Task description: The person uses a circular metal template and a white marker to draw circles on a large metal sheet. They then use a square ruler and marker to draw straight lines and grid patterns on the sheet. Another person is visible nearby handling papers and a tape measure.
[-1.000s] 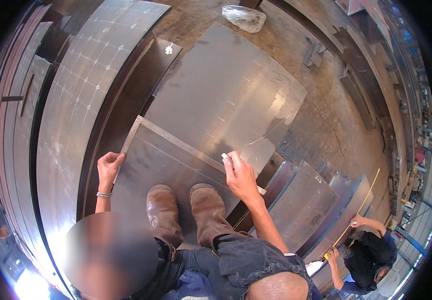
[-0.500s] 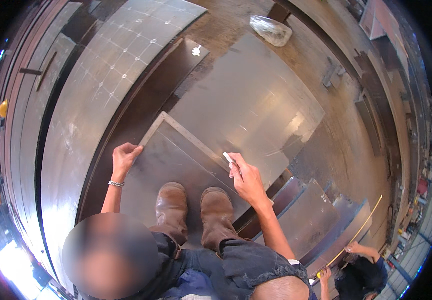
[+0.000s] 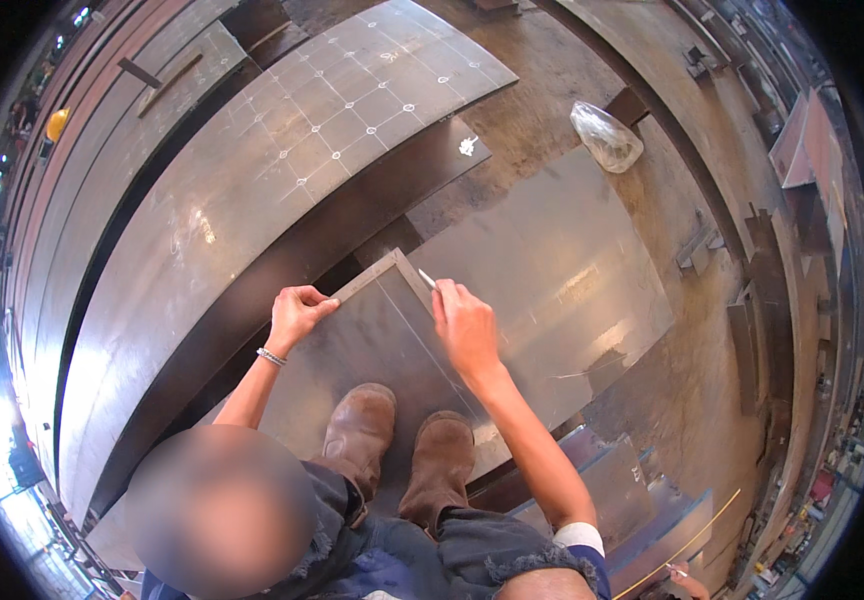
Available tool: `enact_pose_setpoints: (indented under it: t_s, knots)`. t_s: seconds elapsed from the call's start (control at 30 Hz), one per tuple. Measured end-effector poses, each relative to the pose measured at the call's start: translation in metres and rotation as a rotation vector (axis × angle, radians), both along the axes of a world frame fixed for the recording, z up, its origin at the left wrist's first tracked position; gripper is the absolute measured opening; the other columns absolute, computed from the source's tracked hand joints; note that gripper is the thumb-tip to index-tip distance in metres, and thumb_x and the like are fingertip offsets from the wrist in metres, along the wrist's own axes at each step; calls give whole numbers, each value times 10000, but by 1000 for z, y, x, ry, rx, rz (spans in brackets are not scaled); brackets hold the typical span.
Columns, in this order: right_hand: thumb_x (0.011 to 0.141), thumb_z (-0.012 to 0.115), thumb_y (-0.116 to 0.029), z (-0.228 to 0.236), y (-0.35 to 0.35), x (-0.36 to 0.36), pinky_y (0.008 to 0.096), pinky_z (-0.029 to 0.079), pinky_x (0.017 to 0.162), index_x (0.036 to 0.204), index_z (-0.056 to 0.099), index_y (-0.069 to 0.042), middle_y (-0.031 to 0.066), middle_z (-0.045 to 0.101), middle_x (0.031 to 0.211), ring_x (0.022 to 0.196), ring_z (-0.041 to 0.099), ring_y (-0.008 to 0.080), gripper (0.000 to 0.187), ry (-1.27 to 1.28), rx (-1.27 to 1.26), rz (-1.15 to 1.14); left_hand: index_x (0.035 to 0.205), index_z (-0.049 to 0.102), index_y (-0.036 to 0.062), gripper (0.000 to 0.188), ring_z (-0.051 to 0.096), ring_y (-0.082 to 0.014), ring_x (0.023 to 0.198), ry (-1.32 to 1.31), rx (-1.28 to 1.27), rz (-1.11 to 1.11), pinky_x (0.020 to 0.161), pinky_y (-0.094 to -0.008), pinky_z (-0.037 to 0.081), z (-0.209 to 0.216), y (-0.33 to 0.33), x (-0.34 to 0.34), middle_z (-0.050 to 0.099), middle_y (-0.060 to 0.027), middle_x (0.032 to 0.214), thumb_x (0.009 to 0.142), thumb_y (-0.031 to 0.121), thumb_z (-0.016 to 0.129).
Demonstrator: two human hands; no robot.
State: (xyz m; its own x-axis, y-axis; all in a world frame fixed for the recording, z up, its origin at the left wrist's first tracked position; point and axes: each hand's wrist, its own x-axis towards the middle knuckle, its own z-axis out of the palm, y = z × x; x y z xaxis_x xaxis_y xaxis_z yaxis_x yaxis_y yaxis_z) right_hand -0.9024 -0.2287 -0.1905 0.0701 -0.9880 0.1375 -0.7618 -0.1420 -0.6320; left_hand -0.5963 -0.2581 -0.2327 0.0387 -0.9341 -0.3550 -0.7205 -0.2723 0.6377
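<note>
Pinched in my left hand [image 3: 297,318] is one leg of a flat metal L-shaped square [image 3: 367,280], which lies on a grey steel plate [image 3: 542,250]. My right hand [image 3: 467,325] grips a short white chalk stick [image 3: 427,279]; its tip points at the square's other leg, close to the corner. That hand covers part of this leg. Inside the square's angle, a thin pale line [image 3: 407,318] runs across the plate toward me. My brown boots [image 3: 360,425] stand on the same plate.
Left of me stretches a long steel plate [image 3: 352,110] marked with a chalk grid and small circles. White bits [image 3: 468,146] lie on a dark steel ledge. Farther off is a clear plastic bag [image 3: 607,137]. At lower right, another person's hand [image 3: 687,580] is near a yellow tape measure [image 3: 682,545].
My right hand with the chalk has moved along the square toward its corner. The whole view has shifted, and the other person is now mostly out of the picture. My left hand still holds the square.
</note>
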Motion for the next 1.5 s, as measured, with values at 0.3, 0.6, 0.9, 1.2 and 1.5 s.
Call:
enact_pose_setpoints:
  t_s: [0.3, 0.6, 0.9, 1.2, 1.5]
  knots:
    - [959, 571, -104, -35, -27, 27, 441, 558, 677, 879, 543, -35, 154, 636, 822, 794, 675, 339, 109, 68, -67, 37, 810, 790, 45, 254, 665, -108, 661, -15, 4, 20, 648, -296, 515, 5, 2, -5, 742, -52, 720, 778, 291, 844]
    - [943, 574, -86, -36, -31, 31, 459, 554, 673, 875, 552, -23, 171, 640, 831, 780, 674, 360, 94, 65, -51, 69, 807, 794, 63, 271, 696, -145, 681, -5, 23, 26, 672, -314, 532, 6, -1, -8, 750, -62, 735, 766, 326, 847]
    - [854, 579, 5, -5, 4, -7, 431, 591, 712, 900, 607, 12, 201, 672, 891, 842, 708, 357, 54, 329, 209, 211, 814, 790, 52, 290, 722, -175, 701, -23, 8, -11, 674, -328, 545, -1, -1, -5, 757, -90, 755, 774, 334, 840]
    - [814, 601, 15, 23, 204, -143, 448, 584, 693, 908, 599, 31, 218, 674, 900, 818, 706, 372, 96, 465, 615, 286, 807, 781, 40, 263, 663, -97, 630, -9, -28, 0, 605, -271, 501, -12, 0, 0, 733, -42, 696, 792, 296, 840]
    - [872, 582, -8, -8, 290, -207, 516, 558, 643, 1089, 502, 5, 238, 675, 852, 773, 702, 412, 232, 525, 686, -143, 853, 775, 39, 262, 651, -88, 662, -37, -14, -27, 637, -272, 497, -7, 3, -2, 727, -35, 718, 823, 296, 811]
